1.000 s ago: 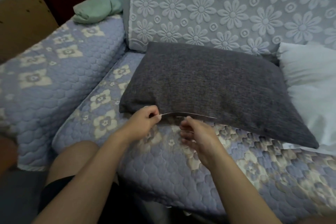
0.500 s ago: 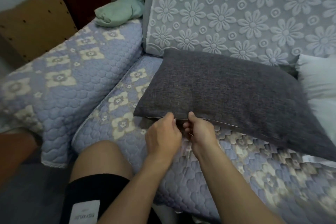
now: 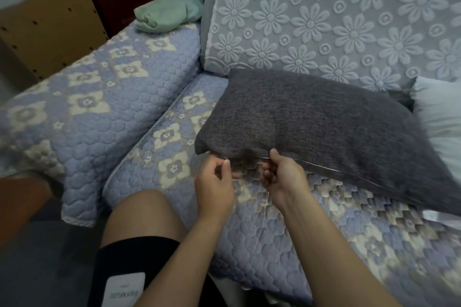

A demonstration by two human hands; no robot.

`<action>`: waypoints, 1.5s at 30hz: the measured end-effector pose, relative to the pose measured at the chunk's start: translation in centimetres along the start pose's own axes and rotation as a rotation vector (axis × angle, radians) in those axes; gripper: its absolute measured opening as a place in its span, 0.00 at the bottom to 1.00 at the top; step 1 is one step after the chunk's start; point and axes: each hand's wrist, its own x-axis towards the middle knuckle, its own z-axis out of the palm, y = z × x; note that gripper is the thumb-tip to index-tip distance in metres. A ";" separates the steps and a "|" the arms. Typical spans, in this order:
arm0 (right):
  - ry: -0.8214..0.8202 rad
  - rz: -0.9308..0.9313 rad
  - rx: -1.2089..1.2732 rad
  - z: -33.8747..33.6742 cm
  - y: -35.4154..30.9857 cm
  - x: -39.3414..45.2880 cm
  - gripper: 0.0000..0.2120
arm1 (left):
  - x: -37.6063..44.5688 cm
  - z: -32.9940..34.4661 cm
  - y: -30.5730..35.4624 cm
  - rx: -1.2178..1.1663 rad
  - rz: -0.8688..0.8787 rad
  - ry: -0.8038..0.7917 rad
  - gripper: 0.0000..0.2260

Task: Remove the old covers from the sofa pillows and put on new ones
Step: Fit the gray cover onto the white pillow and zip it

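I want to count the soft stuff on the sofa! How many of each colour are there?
Dark grey pillow: 1
White pillow: 1
Mint green folded cloth: 1
Total: 3

Single head view, looking forward and down, close over sofa seat (image 3: 262,239)
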 end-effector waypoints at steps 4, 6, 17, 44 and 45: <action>-0.007 -0.005 0.009 -0.3 -0.2 0.1 0.08 | 0.0 0.0 0.9 0.030 0.099 0.045 0.11; -0.010 0.007 0.001 -0.3 -0.1 0.0 0.07 | -0.2 -0.3 1.0 0.072 0.088 0.073 0.11; 0.005 -0.034 -0.099 -0.8 0.0 -1.2 0.11 | 4.1 -6.0 1.6 0.652 0.029 -0.030 0.07; 0.625 -0.648 -1.517 -16.3 -15.9 14.7 0.33 | 17.6 15.7 4.9 0.993 0.511 -0.534 0.27; 0.625 -0.614 -1.505 -17.1 -16.3 13.7 0.33 | 17.7 15.6 6.0 0.982 0.535 -0.528 0.27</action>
